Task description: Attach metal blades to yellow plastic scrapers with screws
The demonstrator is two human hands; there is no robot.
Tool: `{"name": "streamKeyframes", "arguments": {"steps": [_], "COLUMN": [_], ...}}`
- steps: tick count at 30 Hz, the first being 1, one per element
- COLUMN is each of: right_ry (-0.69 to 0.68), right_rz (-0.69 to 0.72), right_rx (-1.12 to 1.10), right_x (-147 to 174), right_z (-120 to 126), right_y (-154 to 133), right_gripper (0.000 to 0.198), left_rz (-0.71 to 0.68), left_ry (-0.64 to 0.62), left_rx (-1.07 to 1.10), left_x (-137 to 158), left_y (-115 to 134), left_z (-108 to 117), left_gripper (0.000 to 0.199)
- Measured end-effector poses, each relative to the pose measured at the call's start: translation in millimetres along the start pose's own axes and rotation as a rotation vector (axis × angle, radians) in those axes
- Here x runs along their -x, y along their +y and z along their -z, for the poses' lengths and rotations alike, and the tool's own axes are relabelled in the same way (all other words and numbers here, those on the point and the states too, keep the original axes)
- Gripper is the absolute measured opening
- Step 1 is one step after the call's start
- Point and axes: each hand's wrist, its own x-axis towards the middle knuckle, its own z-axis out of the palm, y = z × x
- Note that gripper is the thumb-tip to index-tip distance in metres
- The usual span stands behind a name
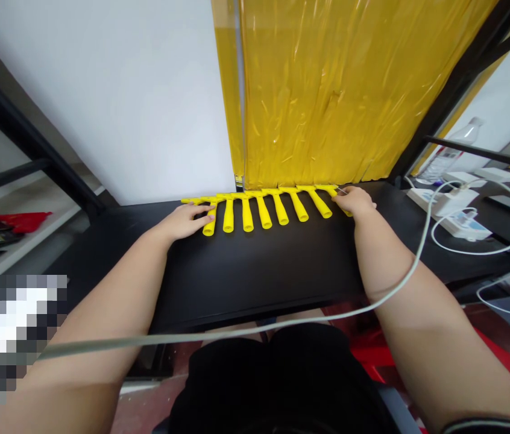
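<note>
On the table (pixel 255 271), the handles (pixel 263 212) lay in a nine-to-three row, tubes pointing five-to-six o'clock — left hand (pixel 187 221) loosely spread at nine; right hand (pixel 357 200) curled at three, grip unclear to me.

Right-end piece (pixel 333 191): mostly behind right hand (pixel 358 199), only bits show.
Right fingertips: partly hidden, grip unclear.
Sliver (pixel 342 191): at those fingertips, too small to tell.
Left-end piece (pixel 208 229): partly covered by fingers of left hand (pixel 187 222).
Left forearm (pixel 114 301): cut off at bottom edge.
Right forearm (pixel 399 271): crossed by cable (pixel 309 320), cut off lower right.
Patch (pixel 15 337): pixelated, contents hidden; cable's left stretch lost near it.
Bottle (pixel 451 150): print too small to read.
Box (pixel 467 224): label unreadable.
Red item (pixel 22 222): left shelf, blurred, can't tell what.
Yellow film (pixel 336 90), white panel (pixel 146 90): tops cut off.
</note>
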Motion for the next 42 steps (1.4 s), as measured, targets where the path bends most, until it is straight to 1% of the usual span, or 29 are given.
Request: {"name": "streamKeyframes", "arguments": {"steps": [4,9,11,13,15,16,18,21,23,24,26,28,31,33,36,42], "right_ry": [-0.006,0.028,0.050,0.105,0.158,0.175,0.165,0.106,0.017,-0.004,-0.015,-0.021,-0.064,-0.103,-0.136,-0.128], "right_rz": [-0.018,-0.014,0.006,0.054,0.173,0.264,0.503,0.825,1.030,1.094,1.159,1.186,1.269,1.331,1.387,1.416], "right_rx": [0.006,-0.007,-0.018,-0.035,-0.069,-0.091,-0.134,-0.169,-0.152,-0.128,-0.063,-0.010,0.013,0.020,0.060,0.099], "right_x": [-1,4,6,9,14,18,30,55,76,87,107,123,140,146,152,154], "right_z": [0,2,3,4,4,3,1,-9,-18,-22,-29,-32,-33,-34,-37,-43], "right_y": [0,-2,-4,-6,-11,-16,-28,-53,-71,-78,-90,-98,-103,-106,-109,-113], "right_gripper": [0.031,0.033,0.032,0.031,0.033,0.036,0.042,0.042,0.041,0.040,0.037,0.035,0.040,0.046,0.048,0.044], "left_rz": [0.020,0.027,0.021,-0.008,-0.050,-0.071,-0.122,-0.197,-0.185,-0.163,-0.124,-0.103,-0.079,-0.069,-0.075,-0.059], "left_ry": [-0.002,-0.012,-0.010,0.009,0.041,0.052,0.051,-0.009,-0.069,-0.095,-0.129,-0.134,-0.137,-0.145,-0.146,-0.134], "left_rx": [-0.001,-0.002,-0.018,-0.045,-0.077,-0.093,-0.116,-0.121,-0.125,-0.130,-0.136,-0.134,-0.126,-0.126,-0.129,-0.150], "left_x": [0,0,0,1,3,4,4,2,0,-1,-1,0,5,7,8,9], "left_y": [-2,-7,-7,-5,1,6,15,28,31,31,31,32,35,37,38,40], "left_z": [1,2,2,2,3,4,4,3,0,-1,-4,-5,-3,-2,-2,-1], "left_gripper": [0.081,0.080,0.079,0.075,0.070,0.068,0.066,0.072,0.076,0.076,0.073,0.071,0.071,0.071,0.073,0.076]}}
